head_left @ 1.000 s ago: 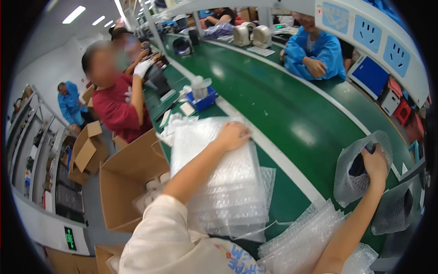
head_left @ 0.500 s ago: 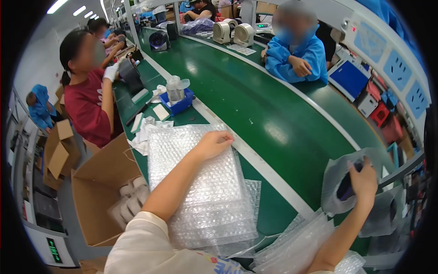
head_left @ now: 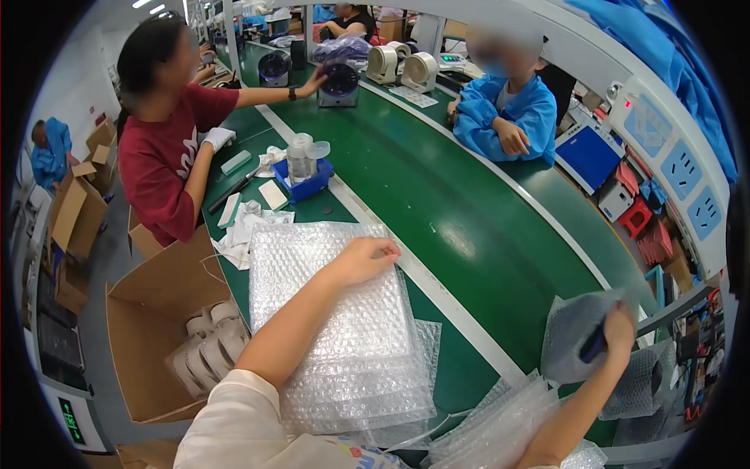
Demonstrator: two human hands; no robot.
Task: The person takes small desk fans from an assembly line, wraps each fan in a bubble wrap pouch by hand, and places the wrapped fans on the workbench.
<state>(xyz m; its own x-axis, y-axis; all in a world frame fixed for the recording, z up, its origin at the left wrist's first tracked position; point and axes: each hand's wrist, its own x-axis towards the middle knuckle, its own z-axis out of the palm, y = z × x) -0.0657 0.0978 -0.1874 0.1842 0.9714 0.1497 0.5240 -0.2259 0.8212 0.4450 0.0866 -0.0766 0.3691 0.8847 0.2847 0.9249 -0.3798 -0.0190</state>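
Note:
A stack of clear bubble wrap bags (head_left: 336, 328) lies in front of me on the green bench. My left hand (head_left: 366, 260) rests at its upper right corner, fingers curled together at the edge of the top bag; the fingertips are partly hidden. Off to the right, my right hand (head_left: 620, 324) is on a dark purple item (head_left: 595, 344) inside a bubble wrap bag (head_left: 564, 336). Motion blurs that hand, and the wrap hides most of the item. More loose bubble wrap bags (head_left: 500, 426) fan out near my right forearm.
Across the bench, a person in red touches a dark fan (head_left: 339, 84) on the green belt (head_left: 391, 168). A person in blue leans at the far side. A blue tray (head_left: 308, 187) holds clear containers. At left, a cardboard box (head_left: 141, 344) contains white rolls (head_left: 207, 356).
My right hand and the wrapped item have shifted slightly downward in view. The person in red has swapped handling a dark object close by for reaching to the fan on the belt.

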